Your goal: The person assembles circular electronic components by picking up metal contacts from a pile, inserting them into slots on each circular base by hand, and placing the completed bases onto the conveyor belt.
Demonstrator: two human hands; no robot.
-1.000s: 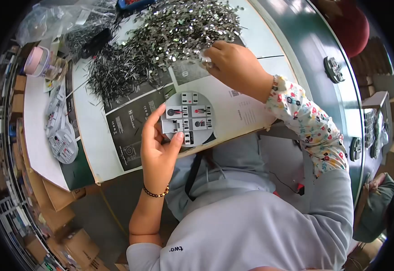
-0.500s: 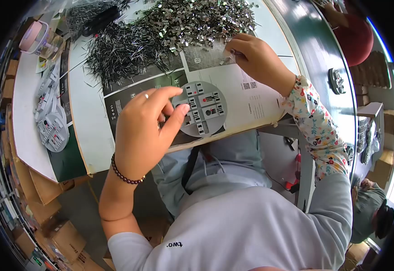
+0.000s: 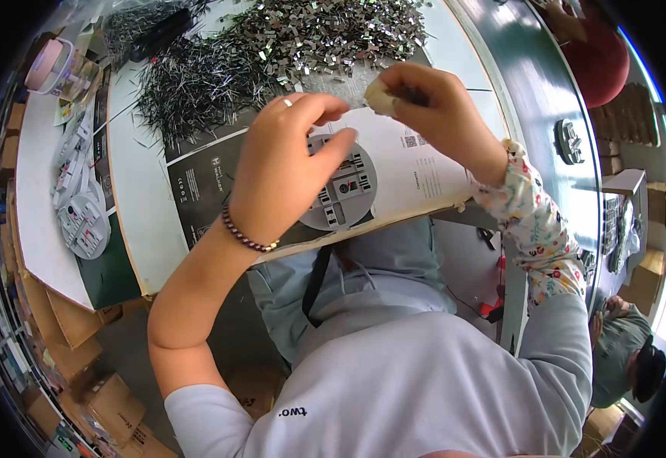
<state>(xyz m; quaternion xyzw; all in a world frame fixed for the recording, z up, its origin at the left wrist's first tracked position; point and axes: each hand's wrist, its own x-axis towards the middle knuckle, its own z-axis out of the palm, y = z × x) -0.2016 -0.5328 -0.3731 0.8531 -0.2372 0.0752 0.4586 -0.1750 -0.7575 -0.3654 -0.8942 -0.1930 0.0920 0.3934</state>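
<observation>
A grey round plastic disc (image 3: 356, 202) with rows of slots and small dark and red parts lies at the front of the work surface. Over its upper left part hovers my left hand (image 3: 287, 156), thumb and forefinger apart with nothing between them. My right hand (image 3: 432, 103) is raised beyond the disc, its fingers pinched together. A pale covering (image 3: 379, 99) shows at its fingertips, and what they hold is hidden. Beyond the hands lie a heap of small shiny metal clips (image 3: 341, 34) and a heap of thin dark metal pins (image 3: 195, 95).
Several similar grey discs (image 3: 85, 221) lie overlapped at the left. A pink-lidded container (image 3: 49, 67) stands behind them. Printed cardboard (image 3: 218, 179) lies under the disc. A dark part (image 3: 569, 140) rests on the green surface at right. Other people are at the right edge.
My left hand has moved up and right across the disc. My right hand has turned, bringing its pinched fingertips slightly left and nearer the left hand.
</observation>
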